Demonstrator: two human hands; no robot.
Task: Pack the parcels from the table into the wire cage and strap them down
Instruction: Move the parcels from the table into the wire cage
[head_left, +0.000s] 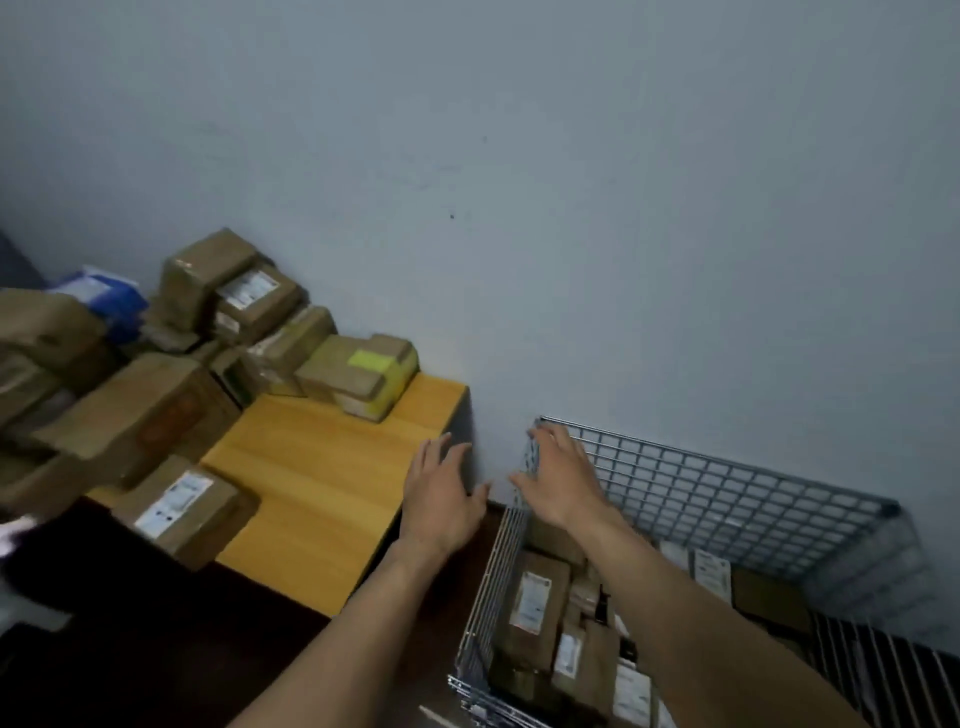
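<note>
1. Chief risk, at the fingers (550, 436) themselves: could catch or pinch on the mesh if the right hand (561, 478) swings toward the worktop without first rising clear of the corner of the wire cage (727, 467).
2. Right hand: fingers spread and nearly straight, holding nothing, lying over the cage's top corner nearest the worktop. Cannot tell whether touching the wire or just above it.
3. Left hand (441, 499): palm down, fingers straight and slightly apart, empty, over the right edge of the worktop (322, 467). Contact with the wood unclear.
4. Below the right forearm: several brown parcels (535, 603) with white labels already inside the cage, packed close together.
5. Further out on the worktop: a yellow-taped parcel (358, 374) nearest the hands by the wall (571, 208), a labelled parcel (187, 509) at the front edge, and a loose pile (156, 410) of more brown boxes to the left.
6. Judged well short of done, with much left to move and no strap in view.
7. Second risk: pulling one box from that heaped pile could topple its neighbours off the worktop, and the front parcel overhangs the edge already.
</note>
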